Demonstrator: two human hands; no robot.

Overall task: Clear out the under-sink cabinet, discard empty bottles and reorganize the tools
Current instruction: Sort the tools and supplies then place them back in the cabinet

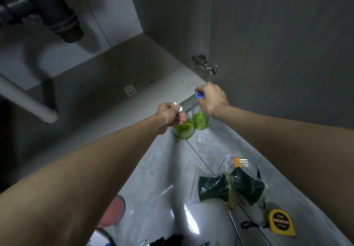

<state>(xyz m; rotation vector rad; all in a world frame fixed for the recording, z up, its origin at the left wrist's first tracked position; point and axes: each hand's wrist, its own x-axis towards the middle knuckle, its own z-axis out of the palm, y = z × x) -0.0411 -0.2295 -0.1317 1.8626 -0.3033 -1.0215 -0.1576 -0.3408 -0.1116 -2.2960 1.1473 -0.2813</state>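
Observation:
Two clear bottles with green liquid in their lower part stand side by side on the grey floor, just outside the cabinet's front edge. My left hand [169, 114] grips the top of the white-capped bottle [183, 130]. My right hand [211, 97] grips the neck of the blue-capped bottle [200, 121]. The cabinet floor [118, 77] behind them is bare apart from a small white tag [130, 90].
A dark drain trap [63, 23] and a white pipe [26, 100] hang at the left inside the cabinet. The open door [287, 44] with its hinge [205, 63] stands at the right. On the floor lie zip bags with dark green pads [229, 186], a yellow tape measure [280, 222] and a thin metal rod [236, 228].

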